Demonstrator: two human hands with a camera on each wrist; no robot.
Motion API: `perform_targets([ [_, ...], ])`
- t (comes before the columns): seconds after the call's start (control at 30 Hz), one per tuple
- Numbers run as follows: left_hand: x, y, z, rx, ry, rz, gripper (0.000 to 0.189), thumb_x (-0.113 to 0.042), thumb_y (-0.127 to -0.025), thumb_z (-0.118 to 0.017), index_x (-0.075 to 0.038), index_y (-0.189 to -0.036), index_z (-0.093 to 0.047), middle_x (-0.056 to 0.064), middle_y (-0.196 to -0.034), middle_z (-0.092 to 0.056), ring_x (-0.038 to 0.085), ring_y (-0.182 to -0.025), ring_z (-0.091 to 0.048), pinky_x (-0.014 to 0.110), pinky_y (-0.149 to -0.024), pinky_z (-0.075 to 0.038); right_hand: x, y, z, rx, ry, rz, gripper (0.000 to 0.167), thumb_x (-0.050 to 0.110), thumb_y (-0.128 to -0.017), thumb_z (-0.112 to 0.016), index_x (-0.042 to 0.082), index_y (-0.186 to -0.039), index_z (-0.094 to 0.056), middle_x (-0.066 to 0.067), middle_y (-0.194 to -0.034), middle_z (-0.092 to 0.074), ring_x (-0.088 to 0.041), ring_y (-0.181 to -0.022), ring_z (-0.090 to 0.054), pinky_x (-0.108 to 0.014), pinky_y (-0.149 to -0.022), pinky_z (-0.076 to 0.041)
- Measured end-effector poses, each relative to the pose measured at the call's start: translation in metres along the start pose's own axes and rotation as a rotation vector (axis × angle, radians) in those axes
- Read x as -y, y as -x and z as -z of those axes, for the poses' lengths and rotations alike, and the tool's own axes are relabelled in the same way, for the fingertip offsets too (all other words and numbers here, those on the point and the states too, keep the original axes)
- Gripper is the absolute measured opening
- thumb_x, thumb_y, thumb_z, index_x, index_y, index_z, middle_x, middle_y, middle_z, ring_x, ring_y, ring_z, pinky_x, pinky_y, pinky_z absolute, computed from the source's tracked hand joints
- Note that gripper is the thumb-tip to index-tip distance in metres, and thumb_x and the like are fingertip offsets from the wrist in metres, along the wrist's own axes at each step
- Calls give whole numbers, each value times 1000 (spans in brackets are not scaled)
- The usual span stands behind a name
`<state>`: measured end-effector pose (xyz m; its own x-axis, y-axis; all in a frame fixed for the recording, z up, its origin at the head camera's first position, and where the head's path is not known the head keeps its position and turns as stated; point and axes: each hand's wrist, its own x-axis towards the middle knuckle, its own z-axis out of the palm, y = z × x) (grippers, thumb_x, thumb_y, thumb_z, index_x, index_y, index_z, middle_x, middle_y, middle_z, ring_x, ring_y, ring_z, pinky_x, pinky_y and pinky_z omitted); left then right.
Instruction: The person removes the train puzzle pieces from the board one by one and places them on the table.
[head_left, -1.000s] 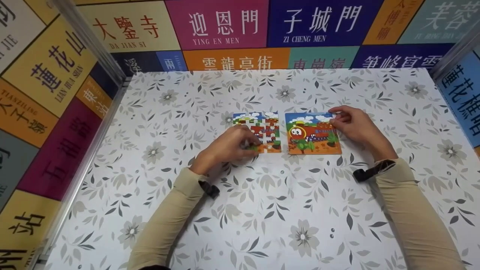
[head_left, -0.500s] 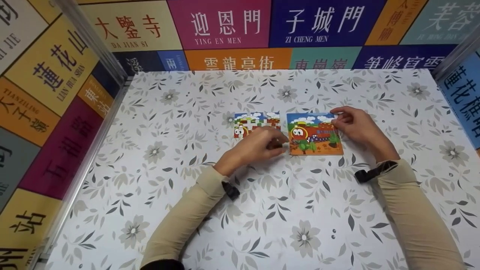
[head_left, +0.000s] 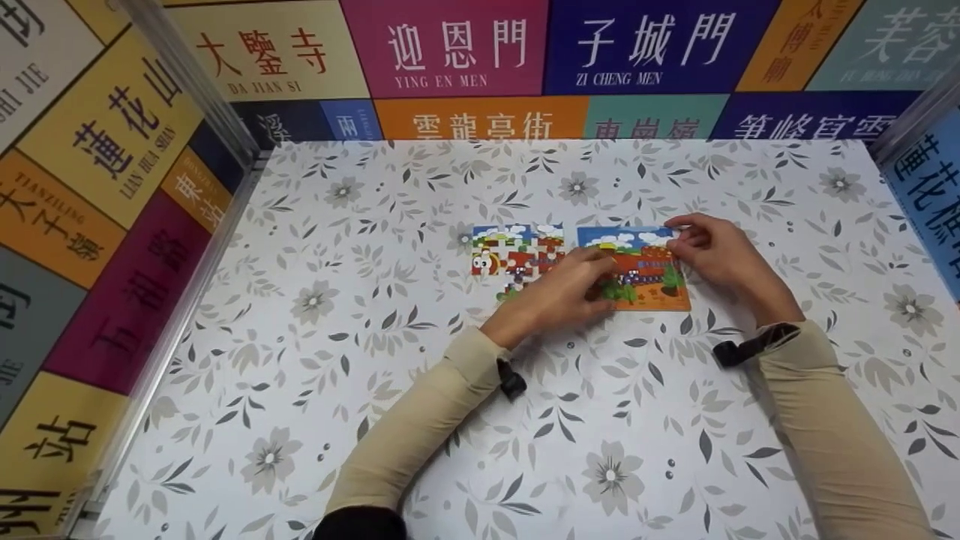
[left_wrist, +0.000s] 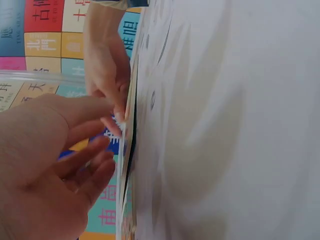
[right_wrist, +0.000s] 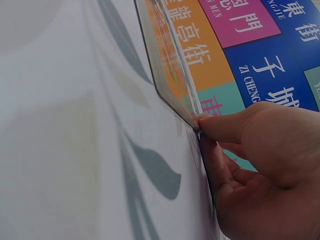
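A square picture board (head_left: 660,298) with a cartoon train lies right of centre in the head view. My right hand (head_left: 724,255) pinches its upper right corner; in the right wrist view the thumb (right_wrist: 227,127) is on the edge of the board (right_wrist: 159,80). My left hand (head_left: 562,291) hovers over the board's left part and hides some of the picture. In the left wrist view its fingers (left_wrist: 82,155) are loosely bent, with nothing seen between them and the thumb. Left of the board lie jigsaw pieces (head_left: 484,262) showing a similar train, partly covered by the left hand.
White floral cloth (head_left: 420,420) covers the table all round the board. Walls of coloured panels with Chinese lettering (head_left: 465,52) stand behind and at both sides. A black wrist camera (head_left: 512,379) is on the left cuff, another (head_left: 726,352) on the right.
My left hand has moved right, from over the jigsaw pieces to over the board, uncovering the train-face piece. My right hand stays at the board's corner.
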<state>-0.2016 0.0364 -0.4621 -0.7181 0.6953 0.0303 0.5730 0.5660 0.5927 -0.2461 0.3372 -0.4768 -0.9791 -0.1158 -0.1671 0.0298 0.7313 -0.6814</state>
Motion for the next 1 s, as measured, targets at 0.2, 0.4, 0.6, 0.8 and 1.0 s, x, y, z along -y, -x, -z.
perform_targets([
  [0.2, -4, -3, -8, 0, -52, 37, 55, -29, -104, -74, -16, -155, -56, 7, -153, -52, 20, -136, -51, 31, -114, -48, 0, 0, 0, -3, 3, 6, 48, 33, -110, -65, 16, -155, -57, -18, -131, -65, -29, -120, -63, -44, -104, -48],
  [0.4, -3, -4, -9, -2, -40, 19, 57, -29, -103, -76, -15, -155, -57, 7, -150, -56, 19, -133, -54, 30, -112, -49, 0, 0, 0, -5, 9, 9, 48, 33, -110, -65, 16, -154, -58, -17, -130, -66, -28, -118, -64, -41, -102, -49],
  [0.6, -4, -2, -9, -53, 12, 87, 60, -38, -103, -75, -14, -155, -57, 5, -150, -53, 15, -129, -56, 28, -109, -51, 1, 0, 1, -1, 13, 13, 49, 33, -110, -65, 16, -155, -57, -18, -130, -65, -28, -119, -63, -42, -103, -48],
  [0.8, -5, -3, -8, -59, 29, 115, 55, -31, -101, -79, -9, -149, -60, 6, -140, -60, 14, -117, -61, 27, -101, -54, 1, -2, 2, -18, 31, 23, 49, 34, -109, -67, 16, -154, -59, -17, -127, -67, -25, -115, -64, -33, -96, -48],
  [1.0, -5, -3, -8, -54, 71, 154, 65, -30, -100, -81, -16, -157, -55, 4, -146, -56, 13, -124, -61, 26, -108, -53, 1, -1, 1, -6, 23, 13, 50, 34, -110, -66, 15, -155, -57, -18, -131, -65, -31, -121, -63, -47, -105, -49],
])
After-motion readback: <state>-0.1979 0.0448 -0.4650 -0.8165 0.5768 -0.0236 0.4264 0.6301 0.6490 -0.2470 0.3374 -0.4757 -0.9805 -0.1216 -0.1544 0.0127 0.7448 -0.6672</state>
